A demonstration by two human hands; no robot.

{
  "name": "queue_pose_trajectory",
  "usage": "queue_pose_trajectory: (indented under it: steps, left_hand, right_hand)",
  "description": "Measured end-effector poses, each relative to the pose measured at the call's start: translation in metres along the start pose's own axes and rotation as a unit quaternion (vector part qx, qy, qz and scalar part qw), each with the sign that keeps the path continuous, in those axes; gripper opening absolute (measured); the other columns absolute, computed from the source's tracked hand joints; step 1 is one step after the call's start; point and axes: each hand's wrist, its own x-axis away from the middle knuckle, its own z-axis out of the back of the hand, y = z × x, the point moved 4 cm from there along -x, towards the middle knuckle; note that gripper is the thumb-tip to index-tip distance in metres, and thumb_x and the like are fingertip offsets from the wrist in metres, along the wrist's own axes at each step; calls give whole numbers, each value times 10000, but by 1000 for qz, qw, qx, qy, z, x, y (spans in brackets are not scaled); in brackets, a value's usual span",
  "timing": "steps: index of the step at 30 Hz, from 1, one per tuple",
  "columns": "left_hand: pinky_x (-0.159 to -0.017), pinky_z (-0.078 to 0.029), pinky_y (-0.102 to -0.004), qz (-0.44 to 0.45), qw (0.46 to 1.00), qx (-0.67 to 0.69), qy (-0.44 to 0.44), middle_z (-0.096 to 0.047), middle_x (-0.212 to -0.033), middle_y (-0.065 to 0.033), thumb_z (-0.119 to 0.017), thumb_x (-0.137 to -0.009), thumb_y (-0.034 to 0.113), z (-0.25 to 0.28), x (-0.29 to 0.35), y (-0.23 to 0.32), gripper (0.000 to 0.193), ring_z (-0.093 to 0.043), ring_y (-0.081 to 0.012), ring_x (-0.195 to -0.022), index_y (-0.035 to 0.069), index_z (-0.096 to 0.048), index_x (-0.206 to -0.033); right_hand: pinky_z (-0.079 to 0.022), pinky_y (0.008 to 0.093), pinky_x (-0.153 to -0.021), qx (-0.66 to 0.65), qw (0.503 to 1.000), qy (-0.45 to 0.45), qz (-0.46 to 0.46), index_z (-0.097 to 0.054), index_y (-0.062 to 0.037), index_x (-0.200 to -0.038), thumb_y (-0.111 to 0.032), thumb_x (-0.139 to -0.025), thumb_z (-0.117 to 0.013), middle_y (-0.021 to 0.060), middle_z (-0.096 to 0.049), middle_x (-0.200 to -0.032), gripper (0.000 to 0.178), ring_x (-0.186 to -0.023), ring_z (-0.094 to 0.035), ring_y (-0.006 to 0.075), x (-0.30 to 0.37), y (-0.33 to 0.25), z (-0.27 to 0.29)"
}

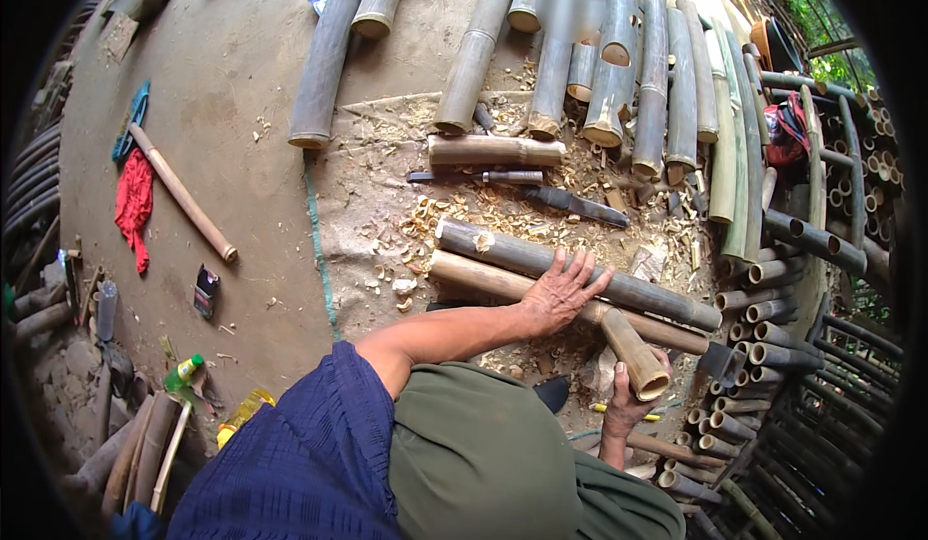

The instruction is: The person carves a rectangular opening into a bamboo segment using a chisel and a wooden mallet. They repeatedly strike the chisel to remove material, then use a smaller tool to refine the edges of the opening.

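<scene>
On a mat (360, 192) strewn with shavings (447, 213) over the brown floor (232, 66), a dark bamboo pole (657, 298) and a pale pole (474, 274) lie side by side under the left hand (565, 296), fingers spread. Just beside them, the right hand (626, 409) grips a short bamboo piece (630, 351). Cut bamboo (773, 332) lies stacked rightward.

Dusty brown floor (232, 66) to my left, dark pole slats (863, 337) to my right, sunlit greenery (826, 18) beyond, upper right.
</scene>
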Motion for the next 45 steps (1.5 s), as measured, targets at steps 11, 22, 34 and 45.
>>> queue_pose_trajectory:
  steps: [11, 22, 34, 45]
  left_hand:
    - [-1167, -267, -621, -27, 999, -33, 8, -417, -1499, -261, -559, -957, 254, -4, -3, 3, 799, -387, -396, -1444, 55, -242, -1663]
    - [-1227, -234, -586, 10, 994, 12, -110, -360, -1601, -207, -853, -726, 302, 12, -13, 4, 1158, -348, -368, -1496, 22, -218, -1653]
    - [-1220, -228, -561, 3, 996, -27, -89, -365, -1576, -191, -965, -552, 425, 9, -13, 5, 1360, -341, -380, -1477, 36, -240, -1635]
    - [-1248, -191, -529, -2, 983, -155, -94, -367, -1605, -197, -544, -891, 169, -31, -1, -13, 834, -342, -359, -1493, 13, -242, -1653]
  right_hand:
    - [-426, 444, -1090, -13, 999, 2, -31, -521, -24, -1343, -157, -827, -790, 114, -571, -1287, 597, -1201, -548, 269, 5, -1, 1]
    - [-530, 378, -1021, 35, 999, -31, 16, -525, -33, -1410, -85, -796, -849, 135, -605, -1304, 696, -1183, -616, 240, -10, 5, 21]
    - [-457, 550, -1071, 272, 908, 86, -307, -497, 16, -1421, -316, -931, -763, 305, -553, -1360, 649, -1277, -559, 474, 2, 256, 133]
    - [-487, 611, -956, 271, 884, 154, -348, -513, 0, -1274, -264, -949, -746, 256, -515, -1233, 478, -1191, -550, 467, -17, 265, 97]
